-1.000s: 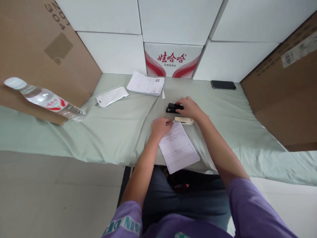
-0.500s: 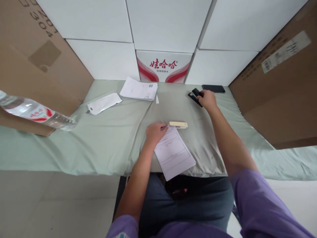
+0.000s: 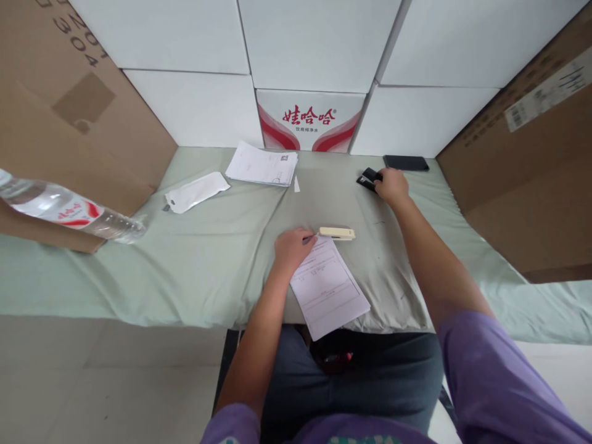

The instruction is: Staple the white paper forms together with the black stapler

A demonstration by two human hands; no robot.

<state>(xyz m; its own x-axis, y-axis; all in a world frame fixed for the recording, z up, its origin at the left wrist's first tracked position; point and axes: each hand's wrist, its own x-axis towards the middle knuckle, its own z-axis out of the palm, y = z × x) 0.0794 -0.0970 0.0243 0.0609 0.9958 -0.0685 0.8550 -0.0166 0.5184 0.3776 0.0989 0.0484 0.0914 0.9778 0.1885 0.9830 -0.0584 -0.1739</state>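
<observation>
My left hand (image 3: 291, 248) rests on the top left corner of a printed sheet (image 3: 329, 288) that lies on the green cloth and hangs over the table's front edge. A small grey object sticks out from under its fingers. A cream stapler (image 3: 337, 233) lies just above the sheet, right of that hand. My right hand (image 3: 392, 185) is stretched to the far right of the table, its fingers closed on a small black device (image 3: 369, 179) that rests on the cloth beside a dark phone (image 3: 406, 163).
A stack of papers (image 3: 263, 164) and a white pouch (image 3: 197, 192) lie at the back left. A water bottle (image 3: 65, 209) lies at the left edge. Cardboard boxes (image 3: 74, 111) flank both sides; white cartons (image 3: 309, 120) wall the back.
My right hand carried the black device from beside the stapler to the far right, near the phone, and lowered it onto the cloth. My left hand stayed on the sheet.
</observation>
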